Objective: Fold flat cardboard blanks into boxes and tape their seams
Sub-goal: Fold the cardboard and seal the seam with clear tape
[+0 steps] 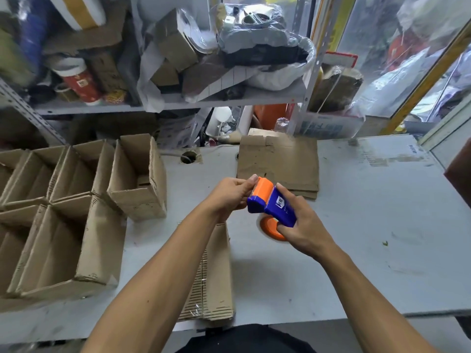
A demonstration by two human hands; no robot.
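Right hand: your right hand (302, 226) grips the tape dispenser (272, 201).
Left hand: your left hand (229, 193) pinches its orange end.
Flat blanks: the flat blanks (279, 164) lie just beyond the dispenser.

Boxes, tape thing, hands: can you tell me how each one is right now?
Tape dispenser: lifted off the table, held in both hands.
Left hand: pinches the dispenser's orange end.
Right hand: grips its blue body.
Folded boxes: standing, tops open.
Flat blanks: lying unfolded.
Box under the arms: lying flat, seam taped.
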